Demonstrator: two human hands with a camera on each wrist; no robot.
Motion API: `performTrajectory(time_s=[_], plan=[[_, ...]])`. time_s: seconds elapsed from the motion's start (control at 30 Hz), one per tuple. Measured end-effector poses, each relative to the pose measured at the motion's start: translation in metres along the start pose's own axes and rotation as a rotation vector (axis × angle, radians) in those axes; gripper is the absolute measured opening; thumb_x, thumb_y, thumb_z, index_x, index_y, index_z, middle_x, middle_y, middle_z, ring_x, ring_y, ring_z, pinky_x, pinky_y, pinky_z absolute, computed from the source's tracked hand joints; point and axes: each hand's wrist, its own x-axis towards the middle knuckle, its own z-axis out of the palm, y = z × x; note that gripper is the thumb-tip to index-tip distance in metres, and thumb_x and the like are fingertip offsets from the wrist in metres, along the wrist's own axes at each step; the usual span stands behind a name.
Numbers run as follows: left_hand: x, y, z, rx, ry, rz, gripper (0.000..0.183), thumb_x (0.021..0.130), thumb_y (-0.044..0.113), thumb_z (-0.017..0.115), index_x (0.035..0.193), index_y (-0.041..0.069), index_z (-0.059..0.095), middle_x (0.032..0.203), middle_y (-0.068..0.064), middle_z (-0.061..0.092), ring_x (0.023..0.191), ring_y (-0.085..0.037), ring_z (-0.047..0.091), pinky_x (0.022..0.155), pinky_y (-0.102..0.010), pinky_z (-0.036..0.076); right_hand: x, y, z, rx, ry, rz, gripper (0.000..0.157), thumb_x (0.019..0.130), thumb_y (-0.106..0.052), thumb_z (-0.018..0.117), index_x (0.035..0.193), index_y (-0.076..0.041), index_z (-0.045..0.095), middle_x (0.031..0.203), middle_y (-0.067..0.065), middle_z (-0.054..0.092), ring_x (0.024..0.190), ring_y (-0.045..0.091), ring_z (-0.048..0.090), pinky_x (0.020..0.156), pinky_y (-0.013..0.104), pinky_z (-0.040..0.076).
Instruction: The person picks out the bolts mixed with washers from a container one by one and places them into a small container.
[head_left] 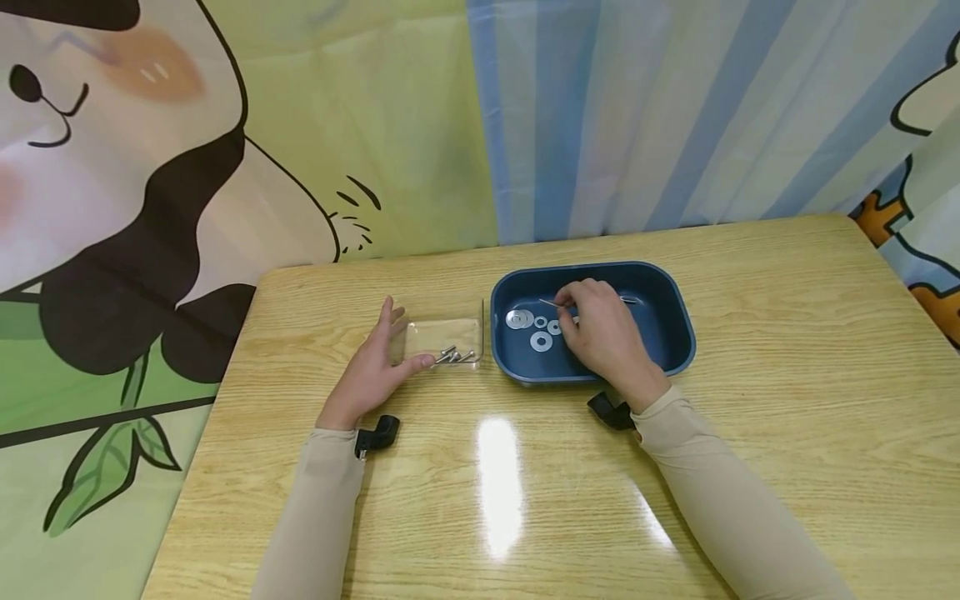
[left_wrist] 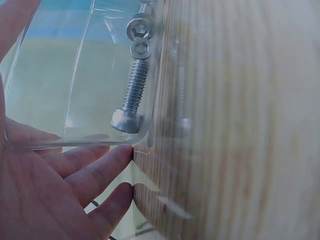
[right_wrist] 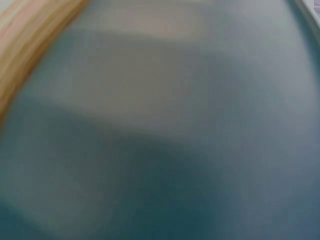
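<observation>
My left hand (head_left: 372,367) lies against the left end of a clear plastic box (head_left: 444,327), fingers fairly straight and thumb along its front side. Inside the box, several socket-head bolts (head_left: 454,355) lie along the front; in the left wrist view one bolt (left_wrist: 131,95) shows its thread and knurled head. My right hand (head_left: 603,329) reaches into a blue tray (head_left: 670,350) and pinches a thin metal rod (head_left: 550,302) between thumb and fingers. Flat washers (head_left: 541,341) lie on the tray floor left of that hand. The right wrist view shows blurred blue tray wall (right_wrist: 150,125).
Both containers stand side by side on a wood-grain table (head_left: 420,517). Another thin metal piece (head_left: 628,300) lies in the tray behind the right hand. A printed curtain (head_left: 420,125) hangs along the table's back edge.
</observation>
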Motion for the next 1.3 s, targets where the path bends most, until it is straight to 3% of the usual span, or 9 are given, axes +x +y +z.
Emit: performTrajectory(time_s=[0.5, 1.3], plan=[[-0.001, 0.002, -0.001, 0.000, -0.003, -0.006, 0.112, 0.091, 0.052, 0.070, 0.159, 0.031, -0.017, 0.165, -0.007, 0.024, 0.148, -0.035, 0.027, 0.115, -0.062, 0.024, -0.002, -0.008, 0.005, 0.051, 0.019, -0.065, 0.012, 0.095, -0.006, 0.065, 0.105, -0.001, 0.071, 0.102, 0.013, 0.067, 0.097, 0.030, 0.058, 0.086, 0.045, 0.050], [-0.002, 0.002, 0.000, -0.010, 0.005, 0.003, 0.112, 0.091, 0.049, 0.071, 0.159, 0.031, -0.016, 0.165, -0.006, 0.023, 0.148, -0.035, 0.028, 0.115, -0.062, 0.025, -0.008, -0.025, 0.012, 0.079, 0.006, -0.144, 0.010, 0.096, -0.007, 0.066, 0.103, -0.003, 0.072, 0.099, 0.009, 0.066, 0.088, 0.025, 0.054, 0.073, 0.037, 0.048]])
